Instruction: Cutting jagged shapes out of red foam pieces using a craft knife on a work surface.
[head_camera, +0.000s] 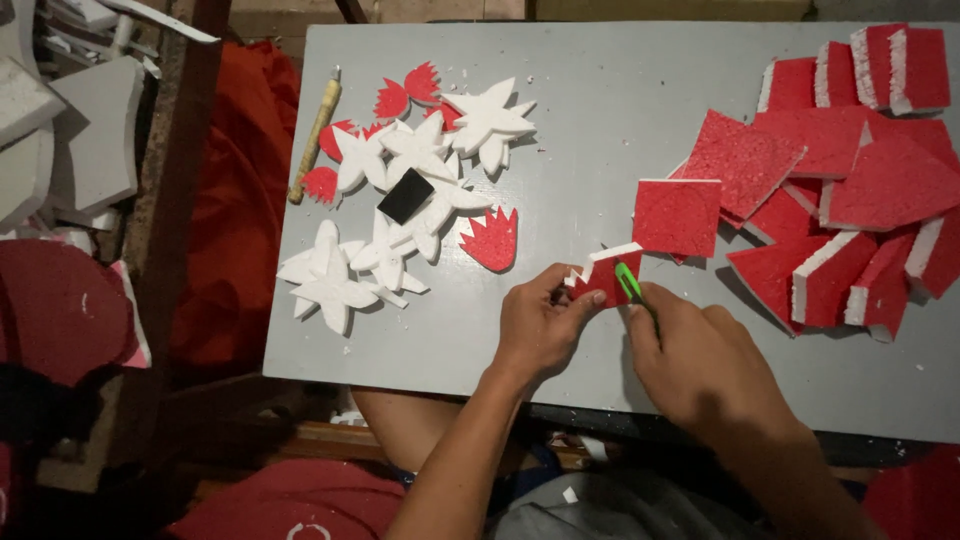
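Down near the front edge of the grey table (600, 120), both hands meet over one small red-faced foam piece (600, 282). The left hand (540, 325) pinches it — thumb and fingers closed on its left side, holding it just above or on the tabletop; which of the two is hard to tell from this angle. The piece shows a white stepped edge along its top, cut in a zigzag. The right hand (700, 365) is curled shut around a green-handled cutter (628, 283), whose tip sits against the right side of the piece; the blade itself is too small to make out.

Just beyond the piece, touching or nearly touching its upper right corner, lies a square red foam tile (678, 215). To the right of that spreads a loose heap of red foam tiles (860, 180), many overlapping and some tipped so that their white sides show.

On the left half of the table lies a pile of white foam stars (400, 200), with a small black square (405, 196) resting on top of them. Several red jagged-edged cutouts (492, 240) lie among and beside the stars — one by itself at the pile's right edge, others at the top. A wooden-handled tool (315, 135) lies slanted near the table's left edge, well apart from the hands.
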